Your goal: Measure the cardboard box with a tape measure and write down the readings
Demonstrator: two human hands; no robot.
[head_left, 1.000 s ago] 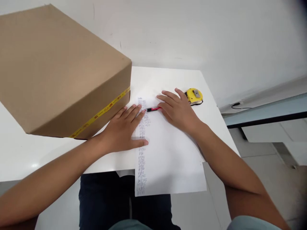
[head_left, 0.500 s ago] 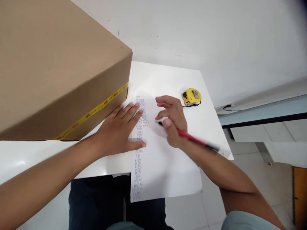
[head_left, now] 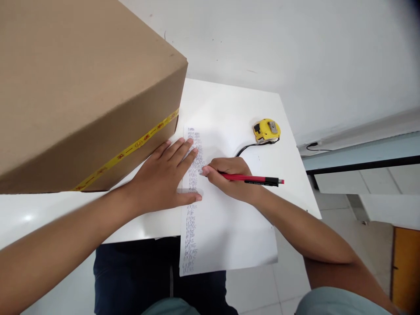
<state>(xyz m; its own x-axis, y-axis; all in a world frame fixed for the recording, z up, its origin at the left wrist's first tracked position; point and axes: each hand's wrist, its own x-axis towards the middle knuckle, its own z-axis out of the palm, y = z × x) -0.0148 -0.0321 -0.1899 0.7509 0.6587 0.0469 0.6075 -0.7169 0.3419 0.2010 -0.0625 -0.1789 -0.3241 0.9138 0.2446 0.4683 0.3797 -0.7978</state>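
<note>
A white sheet of paper [head_left: 229, 227] with a column of handwritten entries down its left side lies on the white table [head_left: 223, 105] and hangs over the near edge. My left hand [head_left: 164, 179] rests flat on the sheet's left margin, fingers spread. My right hand [head_left: 231, 178] grips a red and black pen [head_left: 252, 178], its tip touching the paper beside the written column.
A large brown cardboard box [head_left: 78, 83] with yellow tape fills the table's left side, right beside my left hand. A yellow tape measure [head_left: 266, 130] with a black strap lies at the far right. The floor shows beyond the table's right edge.
My right hand picked the pen up off the paper, turned it into a writing grip and brought its tip down to the sheet. My left hand stayed flat.
</note>
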